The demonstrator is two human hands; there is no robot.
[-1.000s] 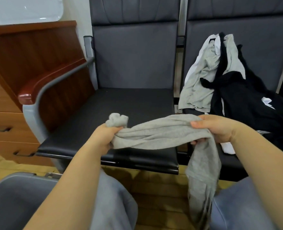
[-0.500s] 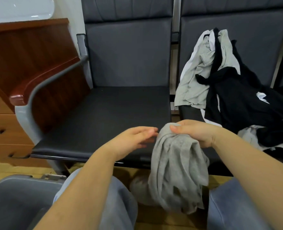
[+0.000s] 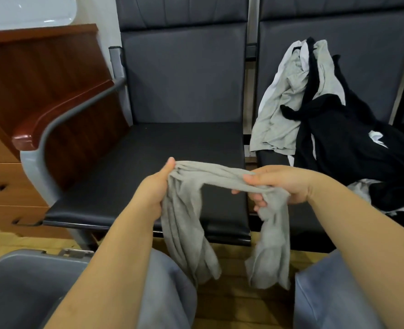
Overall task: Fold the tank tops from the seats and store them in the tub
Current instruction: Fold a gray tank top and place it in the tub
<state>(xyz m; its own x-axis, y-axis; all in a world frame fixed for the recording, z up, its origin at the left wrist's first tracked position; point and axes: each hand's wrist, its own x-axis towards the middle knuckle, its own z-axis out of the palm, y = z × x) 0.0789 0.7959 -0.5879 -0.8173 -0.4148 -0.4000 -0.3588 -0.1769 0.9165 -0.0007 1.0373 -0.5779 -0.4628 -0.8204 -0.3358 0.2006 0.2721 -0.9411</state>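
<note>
**Grey tank top held stretched between two hands above seat edge**

A grey tank top [image 3: 196, 210] is held in the air between both hands, in front of the near edge of the left seat [image 3: 163, 157]. The left hand [image 3: 156, 186] is closed round one bunched end of the garment, the thumb raised along the top of the fabric. The right hand [image 3: 284, 184] is closed round the other end, with the cloth pinched between thumb and curled fingers. Between the two hands a band of fabric is drawn fairly taut, and from each grip a length of cloth is left hanging down in front of the knees, which are clad in light blue trousers [image 3: 170, 293]. The hanging parts are slightly blurred.

On the right seat [image 3: 362, 67] a heap of unfolded tops [image 3: 326, 119] is seen, in grey, black and white, part of it draped up against the backrest. A grey tub [image 3: 18, 281] is seen at the lower left, beside the person's left forearm; only part of its rim and inner wall is in view, and its contents cannot be made out. A dark wooden armrest [image 3: 61, 115] on a grey metal frame is fitted at the left of the left seat, and a wooden chest of drawers [image 3: 4, 186] is placed behind it. A wooden floor [image 3: 239, 300] is visible between the knees.
</note>
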